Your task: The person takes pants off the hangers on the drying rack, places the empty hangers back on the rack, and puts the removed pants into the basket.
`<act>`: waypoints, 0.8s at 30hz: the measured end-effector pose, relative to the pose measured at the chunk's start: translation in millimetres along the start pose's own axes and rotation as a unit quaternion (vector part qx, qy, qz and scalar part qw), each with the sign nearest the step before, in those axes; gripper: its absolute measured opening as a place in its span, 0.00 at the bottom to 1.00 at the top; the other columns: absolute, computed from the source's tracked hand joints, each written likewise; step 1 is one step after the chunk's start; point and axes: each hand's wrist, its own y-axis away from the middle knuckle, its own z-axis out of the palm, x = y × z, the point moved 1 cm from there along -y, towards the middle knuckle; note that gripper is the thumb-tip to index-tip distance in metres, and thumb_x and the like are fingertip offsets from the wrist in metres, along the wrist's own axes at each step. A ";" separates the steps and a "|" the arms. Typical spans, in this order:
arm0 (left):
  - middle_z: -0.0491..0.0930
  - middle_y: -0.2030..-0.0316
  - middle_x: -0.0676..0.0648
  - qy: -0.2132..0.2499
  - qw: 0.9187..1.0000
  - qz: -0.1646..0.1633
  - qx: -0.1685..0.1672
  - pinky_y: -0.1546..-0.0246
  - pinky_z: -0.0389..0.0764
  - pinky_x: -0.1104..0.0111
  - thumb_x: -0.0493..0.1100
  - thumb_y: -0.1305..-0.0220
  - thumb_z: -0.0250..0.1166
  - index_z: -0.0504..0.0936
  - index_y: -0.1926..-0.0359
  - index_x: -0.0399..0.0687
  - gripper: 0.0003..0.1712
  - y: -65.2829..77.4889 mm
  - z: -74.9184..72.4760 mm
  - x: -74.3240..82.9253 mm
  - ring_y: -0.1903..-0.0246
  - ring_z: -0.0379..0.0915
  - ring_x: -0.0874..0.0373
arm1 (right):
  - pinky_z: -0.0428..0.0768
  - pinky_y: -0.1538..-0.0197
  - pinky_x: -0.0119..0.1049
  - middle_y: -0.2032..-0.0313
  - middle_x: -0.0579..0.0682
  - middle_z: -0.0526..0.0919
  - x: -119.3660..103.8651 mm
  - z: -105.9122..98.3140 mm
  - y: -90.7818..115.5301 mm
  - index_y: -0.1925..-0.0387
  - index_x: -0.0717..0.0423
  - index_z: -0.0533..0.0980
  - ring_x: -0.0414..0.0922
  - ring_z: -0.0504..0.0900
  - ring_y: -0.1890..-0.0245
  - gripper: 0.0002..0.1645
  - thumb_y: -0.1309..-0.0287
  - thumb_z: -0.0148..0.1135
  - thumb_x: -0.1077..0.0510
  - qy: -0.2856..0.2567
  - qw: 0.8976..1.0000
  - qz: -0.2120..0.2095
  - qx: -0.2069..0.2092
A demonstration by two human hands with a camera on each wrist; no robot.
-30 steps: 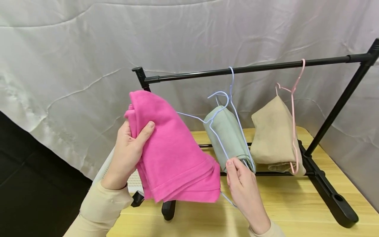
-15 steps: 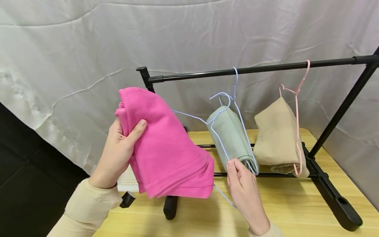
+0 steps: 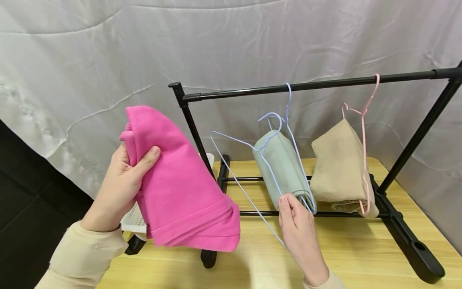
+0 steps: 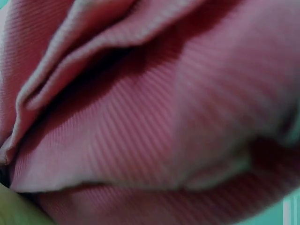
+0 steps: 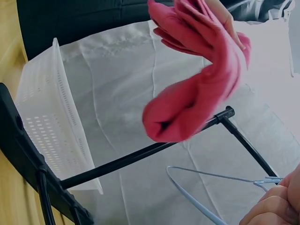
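Observation:
My left hand [image 3: 119, 184] holds a folded pink cloth [image 3: 184, 192] at its left edge, thumb laid over the front. The cloth hangs down to the right in several layers; its ribbed folds fill the left wrist view. With the right hand [image 3: 299, 233] I grip a thin blue hanger [image 3: 238, 182] along its right arm, hook upward. That hanger is bare and apart from the cloth. Behind it, a folded light green cloth [image 3: 279, 164] hangs on another blue hanger [image 3: 290, 102] from the rack. Further right, a beige cloth [image 3: 335, 168] hangs on a pink hanger [image 3: 363, 148].
A black clothes rack [image 3: 234, 92] stands on the wooden table [image 3: 267, 265], its feet spread forward. A white perforated basket [image 5: 51, 117] sits beyond the rack's left end, partly behind the pink cloth in the head view. A grey-white curtain [image 3: 144, 52] hangs behind.
My left hand has moved left with the pink cloth, away from the blue hanger, uncovering more of its frame. The right hand keeps its grip with little movement.

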 end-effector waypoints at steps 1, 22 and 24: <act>0.86 0.59 0.53 -0.004 1.000 -0.001 -0.004 0.64 0.88 0.68 0.39 0.21 0.64 0.76 0.42 0.52 0.12 -0.8 -2.6 -0.7 0.66 0.88 0.60 | 0.68 0.77 0.35 0.85 0.40 0.66 0.3 -0.1 0.0 0.70 0.51 0.75 0.36 0.65 0.84 0.20 0.15 0.49 0.56 0.000 1.000 0.002 -0.001; 0.79 0.56 0.57 -0.243 0.969 -0.016 -0.039 0.65 0.84 0.74 0.48 0.20 0.64 0.76 0.47 0.58 0.07 -44.1 -67.8 -11.1 0.65 0.82 0.67 | 0.68 0.78 0.35 0.85 0.40 0.66 5.8 -1.7 -0.6 0.70 0.52 0.75 0.36 0.65 0.85 0.20 0.15 0.49 0.56 -0.005 1.000 0.003 -0.006; 0.77 0.56 0.58 -0.276 0.960 -0.014 -0.036 0.64 0.84 0.75 0.50 0.20 0.64 0.73 0.52 0.54 0.09 -49.1 -70.4 -13.2 0.65 0.81 0.68 | 0.68 0.78 0.35 0.85 0.40 0.66 6.3 -1.4 -0.9 0.70 0.52 0.74 0.36 0.65 0.85 0.20 0.15 0.49 0.56 -0.003 1.000 0.002 -0.005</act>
